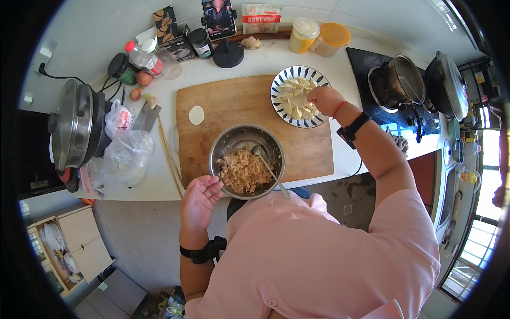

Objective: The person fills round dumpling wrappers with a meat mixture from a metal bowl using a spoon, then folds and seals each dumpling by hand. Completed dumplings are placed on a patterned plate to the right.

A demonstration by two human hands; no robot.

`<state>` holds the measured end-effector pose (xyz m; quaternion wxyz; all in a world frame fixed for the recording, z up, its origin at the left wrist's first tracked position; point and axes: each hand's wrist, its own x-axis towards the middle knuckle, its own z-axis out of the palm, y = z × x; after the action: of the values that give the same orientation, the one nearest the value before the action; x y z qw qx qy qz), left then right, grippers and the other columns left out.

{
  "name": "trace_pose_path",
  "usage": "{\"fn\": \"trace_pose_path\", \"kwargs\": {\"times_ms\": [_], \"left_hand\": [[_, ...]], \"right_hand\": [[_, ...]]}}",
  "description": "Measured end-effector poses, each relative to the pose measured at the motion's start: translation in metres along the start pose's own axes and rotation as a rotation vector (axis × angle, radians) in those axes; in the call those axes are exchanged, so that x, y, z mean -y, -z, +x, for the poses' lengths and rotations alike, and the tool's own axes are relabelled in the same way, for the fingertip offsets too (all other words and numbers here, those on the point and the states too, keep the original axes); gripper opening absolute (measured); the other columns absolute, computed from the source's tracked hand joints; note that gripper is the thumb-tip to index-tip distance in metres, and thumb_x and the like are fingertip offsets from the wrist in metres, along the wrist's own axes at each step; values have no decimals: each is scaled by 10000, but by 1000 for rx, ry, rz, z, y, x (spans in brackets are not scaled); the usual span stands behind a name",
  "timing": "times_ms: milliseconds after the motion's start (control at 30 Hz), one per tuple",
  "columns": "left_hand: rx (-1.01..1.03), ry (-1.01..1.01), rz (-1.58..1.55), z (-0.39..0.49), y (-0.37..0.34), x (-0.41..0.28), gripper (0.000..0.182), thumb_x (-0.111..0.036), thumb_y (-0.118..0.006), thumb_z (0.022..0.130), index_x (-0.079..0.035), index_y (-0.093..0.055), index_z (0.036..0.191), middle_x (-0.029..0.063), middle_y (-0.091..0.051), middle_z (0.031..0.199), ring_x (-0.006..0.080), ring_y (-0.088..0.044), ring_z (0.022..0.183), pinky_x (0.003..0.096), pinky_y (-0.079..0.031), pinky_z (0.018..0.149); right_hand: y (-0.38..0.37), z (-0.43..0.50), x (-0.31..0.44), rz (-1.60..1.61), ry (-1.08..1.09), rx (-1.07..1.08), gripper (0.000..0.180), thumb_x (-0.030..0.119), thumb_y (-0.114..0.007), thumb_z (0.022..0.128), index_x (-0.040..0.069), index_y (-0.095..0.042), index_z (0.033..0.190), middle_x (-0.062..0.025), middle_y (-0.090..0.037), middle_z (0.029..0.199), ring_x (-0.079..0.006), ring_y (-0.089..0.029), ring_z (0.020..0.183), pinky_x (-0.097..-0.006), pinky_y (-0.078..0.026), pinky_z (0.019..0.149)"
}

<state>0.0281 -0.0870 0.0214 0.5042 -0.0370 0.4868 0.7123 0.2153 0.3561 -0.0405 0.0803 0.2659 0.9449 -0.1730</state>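
My right hand [327, 99] is over the right side of a white plate [276, 107] with blue marks around its rim. Several folded dumplings [295, 111] lie in a ring on that plate. My fingertips are down among them, and whether they pinch a dumpling is hidden. Palm up, my left hand [201, 199] is beside the steel bowl [279, 153], fingers apart and nothing in them. Minced filling [244, 170] fills the bowl's lower part, and a metal spoon [271, 170] leans in it. One round dough wrapper [196, 115] lies flat on the wooden cutting board [231, 101].
Left of the board are chopsticks [169, 153], a cleaver [148, 117], plastic bags [126, 155] and a lidded electric pot [71, 123]. Bottles, jars and a phone [219, 20] on a stand line the wall. To the right, a cooktop [370, 75] carries a saucepan [402, 81] and a wok [446, 85].
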Motion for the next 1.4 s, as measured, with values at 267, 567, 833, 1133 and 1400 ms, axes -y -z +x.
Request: {"fn": "trace_pose_path", "kwargs": {"times_ms": [267, 567, 833, 1133, 1400], "left_hand": [[57, -27, 20, 5, -4, -3, 266, -220, -451, 1026, -33, -574, 1170, 146, -655, 1156, 255, -641, 1039, 370, -516, 850], [-90, -149, 354, 46, 8, -29, 223, -194, -603, 973, -55, -604, 1146, 81, -671, 1112, 172, -648, 1005, 299, -510, 826], [-204, -476, 1136, 205, 38, -47, 243, -128, -714, 834, 4, -688, 1036, 152, -704, 976, 237, -678, 905, 326, -530, 825], [-352, -491, 1437, 299, 64, -41, 503, -206, -822, 713, 9, -648, 1134, 212, -660, 1142, 329, -653, 1034, 412, -524, 901], [-223, -179, 1345, 304, 60, -55, 393, -162, -803, 736, 22, -666, 1055, 162, -721, 963, 245, -700, 843, 366, -539, 732]], "right_hand": [[-7, 4, -12, -105, 46, 24, 159, 108, -634, 824, 104, -735, 946, -115, -706, 932, -338, -649, 909, -417, -521, 818], [17, -44, 25, 173, 116, -336, 212, 76, -696, 790, 29, -689, 997, -150, -664, 1028, -351, -587, 1030, -419, -473, 940], [-18, -149, 115, 330, 93, -259, 399, 24, -693, 782, 86, -650, 1174, -138, -639, 1068, -337, -593, 1030, -415, -497, 914], [-66, -195, 184, 58, 277, -249, 465, 170, -728, 758, 213, -649, 1214, 7, -576, 866, -198, -575, 843, -370, -443, 782], [-78, -185, 207, 155, 266, -441, 328, 138, -755, 757, 141, -707, 1082, -20, -595, 857, -218, -582, 795, -362, -474, 737]]}}
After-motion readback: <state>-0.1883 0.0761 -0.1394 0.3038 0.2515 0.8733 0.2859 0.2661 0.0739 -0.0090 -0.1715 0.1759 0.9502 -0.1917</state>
